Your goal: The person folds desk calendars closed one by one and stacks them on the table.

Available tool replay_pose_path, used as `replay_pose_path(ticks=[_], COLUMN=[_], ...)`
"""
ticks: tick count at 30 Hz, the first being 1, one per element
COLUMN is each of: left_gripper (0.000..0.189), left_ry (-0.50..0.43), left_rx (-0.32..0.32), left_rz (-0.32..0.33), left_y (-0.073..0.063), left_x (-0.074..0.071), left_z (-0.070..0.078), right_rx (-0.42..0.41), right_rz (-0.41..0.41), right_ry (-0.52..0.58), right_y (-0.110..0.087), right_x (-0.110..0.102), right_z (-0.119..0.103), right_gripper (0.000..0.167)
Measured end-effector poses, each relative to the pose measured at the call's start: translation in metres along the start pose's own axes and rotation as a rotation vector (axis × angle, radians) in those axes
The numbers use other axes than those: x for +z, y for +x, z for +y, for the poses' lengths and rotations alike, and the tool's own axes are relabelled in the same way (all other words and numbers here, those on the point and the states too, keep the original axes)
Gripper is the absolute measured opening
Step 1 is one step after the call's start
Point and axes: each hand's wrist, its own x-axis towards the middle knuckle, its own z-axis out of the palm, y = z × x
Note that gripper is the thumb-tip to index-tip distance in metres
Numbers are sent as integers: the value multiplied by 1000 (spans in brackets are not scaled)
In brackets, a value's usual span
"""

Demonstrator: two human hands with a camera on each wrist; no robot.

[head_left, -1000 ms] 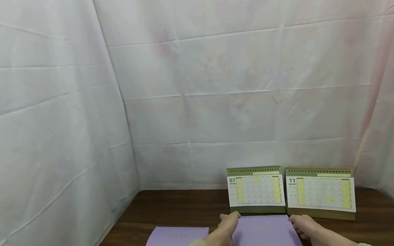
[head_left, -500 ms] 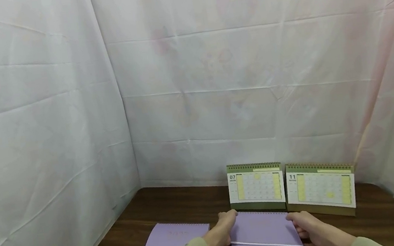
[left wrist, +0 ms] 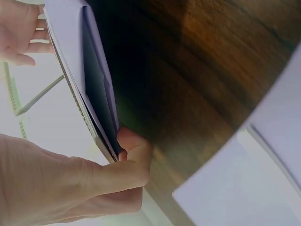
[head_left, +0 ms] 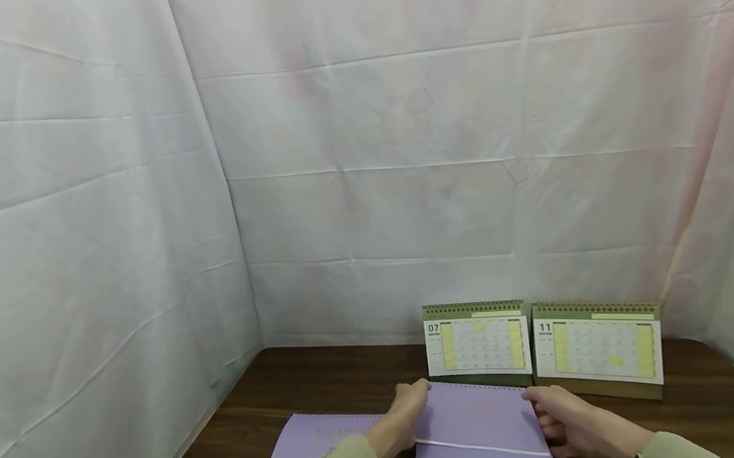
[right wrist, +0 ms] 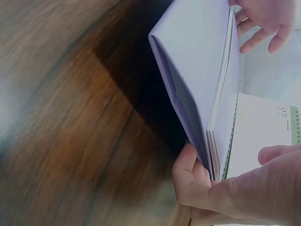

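Note:
A purple spiral-bound desk calendar (head_left: pixel 479 419) with a white band across its cover is held between both hands. My left hand (head_left: pixel 402 419) grips its far left corner, thumb on top. The right hand (head_left: pixel 569 419) pinches the far right corner. From the left wrist, the calendar's folded base (left wrist: pixel 101 89) shows a dark gap, with curled fingers (left wrist: pixel 134 150) at its corner. In the right wrist view, page edges (right wrist: pixel 214 155) lie beside the right fingers, and a shadow falls on the wood below. A second purple calendar (head_left: pixel 321 440) lies to the left, partly behind the left sleeve.
Two green-topped desk calendars stand upright at the back, one showing 07 (head_left: pixel 477 342) and one showing 11 (head_left: pixel 597 349). They sit just beyond the held calendar on a dark wooden table (head_left: pixel 350 366). Pale cloth (head_left: pixel 372 213) hangs around the back and sides.
Both hands, still gripping the purple calendar, have moved it slightly left and up in the head view, turning it a little. The standing calendars and the left purple one have stayed put.

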Motion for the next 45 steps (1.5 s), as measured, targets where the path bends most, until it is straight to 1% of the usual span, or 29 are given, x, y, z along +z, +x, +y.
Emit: replay_pose_path(ticks=[5,9,13,17,19,23,26,29,33,36,42,43,45], left_gripper=[73,73,70,72,73,76,77,76,73,72,70,70,70], left_ry=[-16,-18,-16,-2,11,52,71,103,152,170,206,213,222], left_rx=[42,39,33,27,27,8,-8,-4,9,2,-11,-8,-8], left_rz=[-36,-52,-46,-40,-32,-11,-7,2,12,3,3,4,3], left_y=[0,-1,-3,-1,1,4,6,7,11,14,22,23,24], left_x=[-14,-27,-43,-61,-70,-88,-102,-116,-132,-143,-162,-164,-169], left_z=[6,8,7,5,6,8,10,11,8,4,-3,-5,-7], right_rx=[-25,-29,-35,-47,-53,-65,-81,-98,-114,-119,-140,-146,-163], right_rz=[-12,-29,-52,-72,-86,-115,-148,-190,-240,-264,-314,-325,-343], right_ry=[22,48,80,94,99,118,130,132,138,147,151,154,167], right_y=[-3,-4,-6,-8,-9,-9,-9,-11,-12,-12,-15,-15,-16], right_x=[7,16,31,48,56,71,80,90,106,117,132,135,139], right_z=[-10,-14,-17,-22,-26,-34,-39,-42,-45,-48,-51,-51,-51], right_gripper=[28,31,31,31,30,28,28,29,28,29,43,43,38])
